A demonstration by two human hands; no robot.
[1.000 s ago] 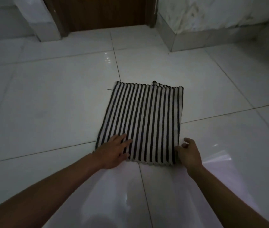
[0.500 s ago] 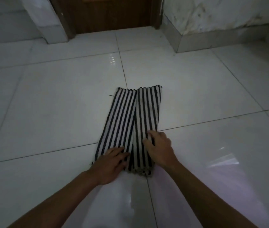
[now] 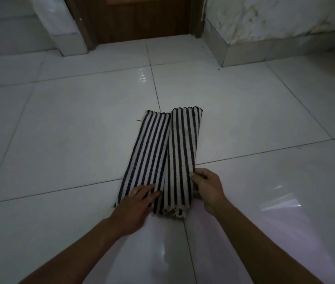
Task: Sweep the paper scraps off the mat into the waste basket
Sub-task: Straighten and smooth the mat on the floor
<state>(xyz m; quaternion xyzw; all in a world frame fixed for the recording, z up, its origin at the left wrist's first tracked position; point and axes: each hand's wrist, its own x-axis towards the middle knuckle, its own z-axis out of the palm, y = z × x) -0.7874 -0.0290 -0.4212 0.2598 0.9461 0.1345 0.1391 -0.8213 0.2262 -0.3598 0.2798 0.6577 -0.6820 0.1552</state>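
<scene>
Head: right hand moved, grips folded mat edge.

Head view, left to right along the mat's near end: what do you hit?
left hand, pressing flat → folded-over strip of the mat → right hand, gripping that strip's outer edge

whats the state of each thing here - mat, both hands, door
mat: on the floor, right side folded over its middle
left hand: flat, pressing the mat's near end
right hand: gripping the mat's folded edge
door: shut
</scene>
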